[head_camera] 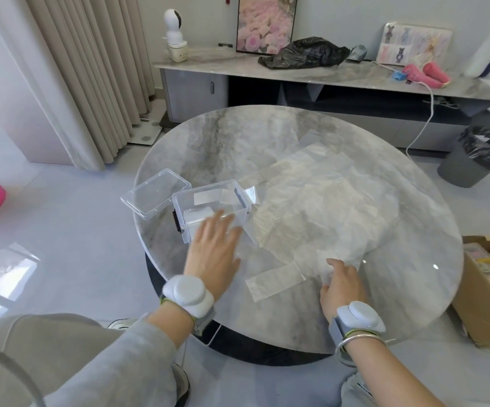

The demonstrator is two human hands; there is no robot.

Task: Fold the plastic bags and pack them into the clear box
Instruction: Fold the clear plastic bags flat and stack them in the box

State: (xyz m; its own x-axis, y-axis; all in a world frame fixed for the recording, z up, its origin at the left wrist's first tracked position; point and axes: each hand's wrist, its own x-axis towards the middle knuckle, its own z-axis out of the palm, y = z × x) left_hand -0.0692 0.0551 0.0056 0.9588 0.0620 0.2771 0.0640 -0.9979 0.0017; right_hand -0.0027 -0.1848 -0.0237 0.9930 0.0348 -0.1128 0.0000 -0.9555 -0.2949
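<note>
Marble worktop [238, 136] mid-frame suggests an early stage: clear box [208, 187] seemingly barely filled, left hand [213, 251] at it with fingers [208, 227] spread, right hand [342, 287] pinching the unfolded plastic bags [320, 207].

Bright, even daylight; glare on floor [12, 268]; left hand [213, 248] motion-blurred; edges bowed.

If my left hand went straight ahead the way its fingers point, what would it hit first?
Probably the clear rectangular plastic box: straight fingers of the left hand overlap its near wall, though height above it is unclear.
</note>
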